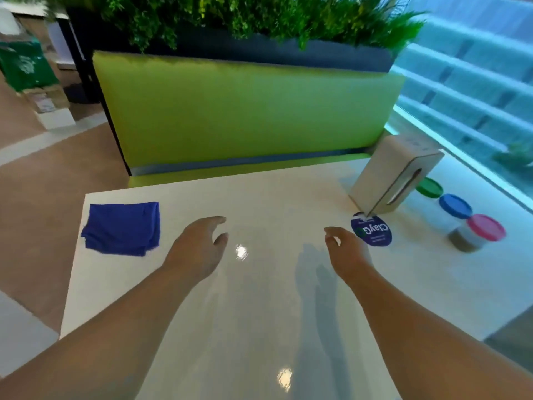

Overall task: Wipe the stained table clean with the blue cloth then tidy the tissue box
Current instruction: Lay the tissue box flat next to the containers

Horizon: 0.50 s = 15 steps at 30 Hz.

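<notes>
left hand (199,249) fingers loosely curled, empty, above table (259,327) | right hand (349,255) likewise empty | blue cloth (122,228) lies rumpled by the table's left edge, beside left hand; likely soft, light, limp: pinch a bunched fold | tissue box (395,174) stands on end far right; probably light, stiff: grasp its sides

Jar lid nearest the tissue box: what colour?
Green; the lid shows best in the head view, beside the tissue box.

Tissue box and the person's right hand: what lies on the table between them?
A round blue sticker lies flat on the table between the right hand and the tissue box, at the box's near corner. The head view shows it.
</notes>
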Motion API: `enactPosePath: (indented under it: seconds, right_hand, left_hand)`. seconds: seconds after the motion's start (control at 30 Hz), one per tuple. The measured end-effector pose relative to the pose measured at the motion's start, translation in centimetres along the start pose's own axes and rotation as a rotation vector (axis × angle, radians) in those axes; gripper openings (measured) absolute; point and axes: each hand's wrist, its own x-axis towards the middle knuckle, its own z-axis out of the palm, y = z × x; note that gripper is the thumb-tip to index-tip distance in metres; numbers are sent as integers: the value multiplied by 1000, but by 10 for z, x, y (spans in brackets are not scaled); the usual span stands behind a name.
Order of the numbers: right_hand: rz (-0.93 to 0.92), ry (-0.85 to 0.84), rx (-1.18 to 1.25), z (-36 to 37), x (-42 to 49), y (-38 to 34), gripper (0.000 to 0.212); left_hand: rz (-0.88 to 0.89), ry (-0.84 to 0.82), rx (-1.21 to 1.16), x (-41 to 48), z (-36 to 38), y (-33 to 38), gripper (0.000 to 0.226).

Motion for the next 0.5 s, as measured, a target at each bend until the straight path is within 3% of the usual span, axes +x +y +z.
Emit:
enactPosePath:
  seconds: [0.5]
  right_hand:
    - [146,290,71,-155,49,196,30]
  left_hand:
    - [213,-91,10,45,109,203,34]
